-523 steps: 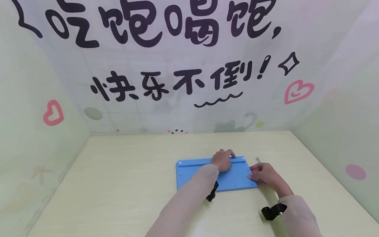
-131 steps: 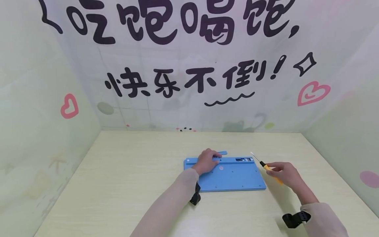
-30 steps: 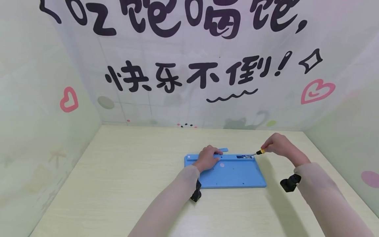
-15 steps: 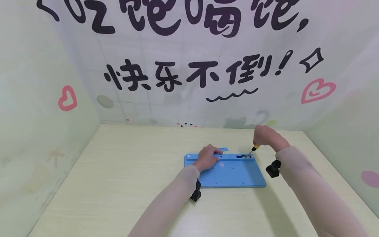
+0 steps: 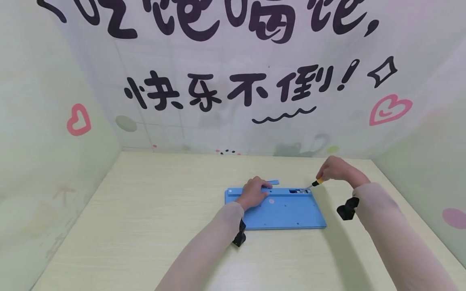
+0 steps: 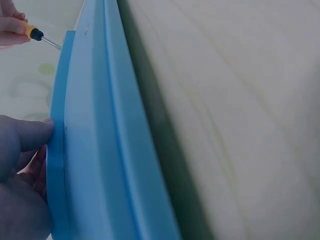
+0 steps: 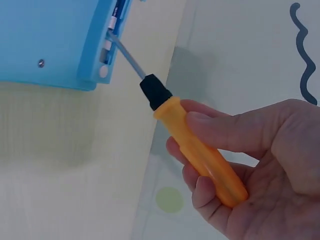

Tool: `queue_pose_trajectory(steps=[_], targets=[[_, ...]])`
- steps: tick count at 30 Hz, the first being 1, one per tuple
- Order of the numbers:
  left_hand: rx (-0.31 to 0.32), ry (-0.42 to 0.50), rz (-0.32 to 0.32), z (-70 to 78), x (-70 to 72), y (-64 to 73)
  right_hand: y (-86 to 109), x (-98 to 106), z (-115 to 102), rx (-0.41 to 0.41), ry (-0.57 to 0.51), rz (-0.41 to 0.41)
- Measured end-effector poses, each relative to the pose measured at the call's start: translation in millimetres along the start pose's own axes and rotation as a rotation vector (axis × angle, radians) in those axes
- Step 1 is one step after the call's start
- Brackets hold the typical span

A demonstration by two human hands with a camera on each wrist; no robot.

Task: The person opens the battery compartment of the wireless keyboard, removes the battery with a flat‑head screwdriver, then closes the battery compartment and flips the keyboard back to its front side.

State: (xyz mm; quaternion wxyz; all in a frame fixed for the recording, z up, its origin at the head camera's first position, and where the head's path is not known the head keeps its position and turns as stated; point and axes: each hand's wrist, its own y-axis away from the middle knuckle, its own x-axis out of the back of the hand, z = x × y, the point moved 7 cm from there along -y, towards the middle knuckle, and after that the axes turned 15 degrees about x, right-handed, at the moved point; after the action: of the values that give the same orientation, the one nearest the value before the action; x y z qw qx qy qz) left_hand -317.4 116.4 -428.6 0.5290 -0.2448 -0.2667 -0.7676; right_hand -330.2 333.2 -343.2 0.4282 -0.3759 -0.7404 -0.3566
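Our left hand grips the keyboard, our right hand the screwdriver slanting left to the keyboard's far-right slot.

Plain blue panel, orange-and-black screwdriver, pale wood-grained tabletop, beige sleeves, black lettering, pink hearts

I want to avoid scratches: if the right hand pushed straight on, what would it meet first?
Probably the open slot in the blue panel. The screwdriver in the right hand points there, its tip seemingly at it; depth is unclear.
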Motion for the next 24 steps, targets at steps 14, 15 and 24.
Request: queue_pose_trajectory(steps=[14, 15, 24], targets=[[-0.002, -0.015, -0.005, 0.4, 1.6, 2.6, 44.2, -23.0, 27.0, -0.043, -0.266, 0.176], [-0.003, -0.014, -0.004, 0.4, 1.8, 2.7, 44.1, -21.9, 25.4, -0.030, -0.258, 0.180], [0.003, -0.013, -0.006, -0.7, -1.2, 0.0, 19.1, 0.0, -5.7, 0.041, -0.025, 0.082]])
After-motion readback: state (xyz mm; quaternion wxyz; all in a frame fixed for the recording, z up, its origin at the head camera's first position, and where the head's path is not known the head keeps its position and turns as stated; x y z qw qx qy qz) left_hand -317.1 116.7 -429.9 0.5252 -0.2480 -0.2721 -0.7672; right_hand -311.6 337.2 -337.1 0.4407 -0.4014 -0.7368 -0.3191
